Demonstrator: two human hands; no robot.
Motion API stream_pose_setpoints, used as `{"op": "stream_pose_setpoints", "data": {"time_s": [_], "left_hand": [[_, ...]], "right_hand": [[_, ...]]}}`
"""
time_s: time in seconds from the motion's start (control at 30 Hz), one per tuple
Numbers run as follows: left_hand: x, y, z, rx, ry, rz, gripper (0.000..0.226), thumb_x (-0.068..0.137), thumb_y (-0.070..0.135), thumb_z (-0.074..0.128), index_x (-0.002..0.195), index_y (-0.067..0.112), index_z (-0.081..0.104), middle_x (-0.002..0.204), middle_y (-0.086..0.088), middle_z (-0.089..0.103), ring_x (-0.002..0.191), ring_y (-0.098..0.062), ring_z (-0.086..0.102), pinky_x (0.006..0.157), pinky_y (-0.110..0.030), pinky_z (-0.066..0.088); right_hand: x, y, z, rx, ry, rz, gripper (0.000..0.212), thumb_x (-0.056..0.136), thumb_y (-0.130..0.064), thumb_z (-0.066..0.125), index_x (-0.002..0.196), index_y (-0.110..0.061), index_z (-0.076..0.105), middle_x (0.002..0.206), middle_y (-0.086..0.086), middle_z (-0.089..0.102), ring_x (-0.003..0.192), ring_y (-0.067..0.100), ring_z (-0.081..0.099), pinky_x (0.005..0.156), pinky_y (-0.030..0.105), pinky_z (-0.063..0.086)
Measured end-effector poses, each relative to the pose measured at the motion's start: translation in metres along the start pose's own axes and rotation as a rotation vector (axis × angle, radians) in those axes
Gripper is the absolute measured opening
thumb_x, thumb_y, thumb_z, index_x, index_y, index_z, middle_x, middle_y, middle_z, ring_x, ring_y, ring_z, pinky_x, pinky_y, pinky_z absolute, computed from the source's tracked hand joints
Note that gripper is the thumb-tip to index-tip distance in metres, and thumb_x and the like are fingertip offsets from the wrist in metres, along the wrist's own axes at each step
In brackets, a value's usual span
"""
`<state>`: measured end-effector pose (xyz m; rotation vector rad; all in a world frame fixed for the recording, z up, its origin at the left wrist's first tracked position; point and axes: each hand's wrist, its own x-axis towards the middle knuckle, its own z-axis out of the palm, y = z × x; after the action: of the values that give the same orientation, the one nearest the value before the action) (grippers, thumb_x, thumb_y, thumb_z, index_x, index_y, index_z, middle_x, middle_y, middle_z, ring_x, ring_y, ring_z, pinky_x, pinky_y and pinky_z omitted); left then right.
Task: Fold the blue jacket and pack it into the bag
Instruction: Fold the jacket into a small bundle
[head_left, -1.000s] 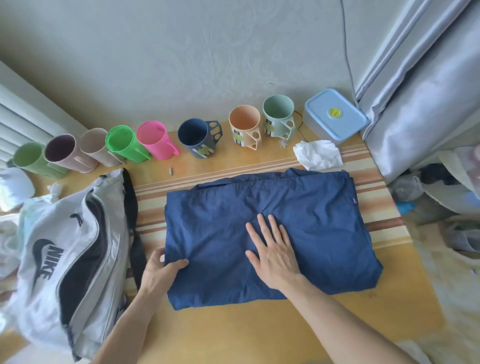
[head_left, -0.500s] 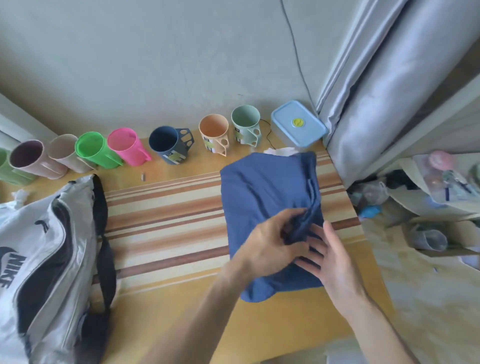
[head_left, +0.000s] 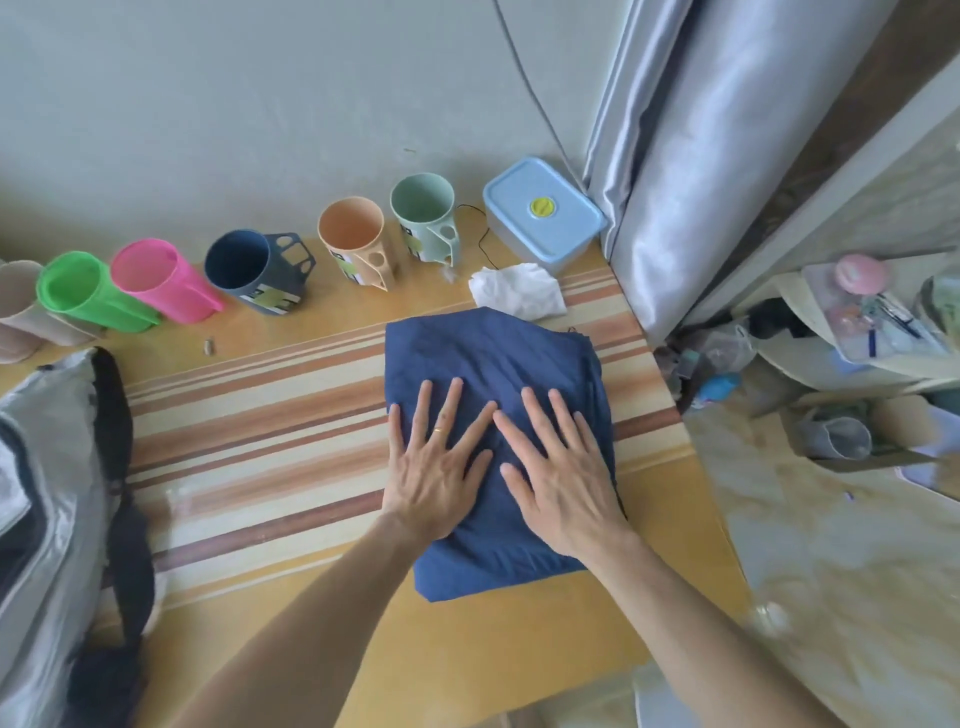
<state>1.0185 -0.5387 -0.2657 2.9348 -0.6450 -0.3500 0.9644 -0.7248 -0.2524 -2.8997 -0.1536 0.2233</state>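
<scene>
The blue jacket (head_left: 488, 358) lies folded into a narrow rectangle on the right half of the striped table (head_left: 249, 431). My left hand (head_left: 436, 462) and my right hand (head_left: 561, 478) both press flat on it, side by side, fingers straight and spread. The grey and black bag (head_left: 47, 519) lies at the table's left edge, partly cut off by the frame; its opening is hard to make out.
A row of plastic cups, among them green (head_left: 88, 296), pink (head_left: 161, 280), dark blue (head_left: 254, 270), peach (head_left: 358, 244) and mint (head_left: 426, 213), lines the wall. A lidded blue box (head_left: 543, 213) and a crumpled white tissue (head_left: 517, 291) lie behind the jacket. A curtain (head_left: 685, 156) hangs at the right.
The wide jacket has been folded over from the left into a narrow stack. My left hand let go of the fabric, and both hands now press flat on top.
</scene>
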Motion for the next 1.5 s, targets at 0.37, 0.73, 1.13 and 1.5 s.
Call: {"op": "stream_pose_setpoints", "data": {"time_s": [0.37,0.73,1.13,1.5], "left_hand": [[-0.012,-0.015,0.012,-0.110,-0.081,0.167,0.066,0.101,0.064,0.031,0.161,0.043,0.013,0.173,-0.001,-0.002,0.158,-0.028,-0.011,0.125,-0.059,0.008],[-0.097,-0.047,0.026,0.059,-0.152,0.426,0.082,0.071,0.041,0.070,0.147,0.017,0.051,0.162,-0.009,0.040,0.152,-0.026,0.032,0.119,-0.049,0.028],[-0.147,-0.024,-0.030,-0.508,-0.076,0.160,0.024,0.076,0.021,0.055,0.099,0.024,0.062,0.081,0.007,0.068,0.075,-0.017,0.058,0.070,-0.033,0.049],[-0.065,-0.038,-0.042,-1.137,0.010,-0.759,0.037,0.092,0.055,0.058,0.097,0.020,0.068,0.099,0.000,0.075,0.099,-0.024,0.069,0.093,-0.048,0.055]], "right_hand": [[-0.009,0.035,0.020,0.029,-0.119,-0.084,0.073,0.101,-0.066,0.034,0.163,-0.031,0.016,0.173,0.000,0.004,0.160,0.025,-0.001,0.126,0.051,0.016],[-0.081,0.064,0.019,-0.072,-0.213,-0.302,0.070,0.085,-0.029,0.056,0.153,-0.018,0.044,0.166,0.004,0.032,0.156,0.021,0.024,0.123,0.045,0.027],[-0.096,0.039,-0.050,0.365,-0.298,0.032,0.016,0.077,-0.033,0.057,0.074,-0.017,0.057,0.068,-0.005,0.060,0.061,0.005,0.055,0.058,0.023,0.044],[0.034,0.019,-0.057,0.821,-0.104,0.441,0.042,0.087,-0.051,0.068,0.115,-0.021,0.067,0.110,0.002,0.072,0.105,0.024,0.067,0.083,0.036,0.049]]}}
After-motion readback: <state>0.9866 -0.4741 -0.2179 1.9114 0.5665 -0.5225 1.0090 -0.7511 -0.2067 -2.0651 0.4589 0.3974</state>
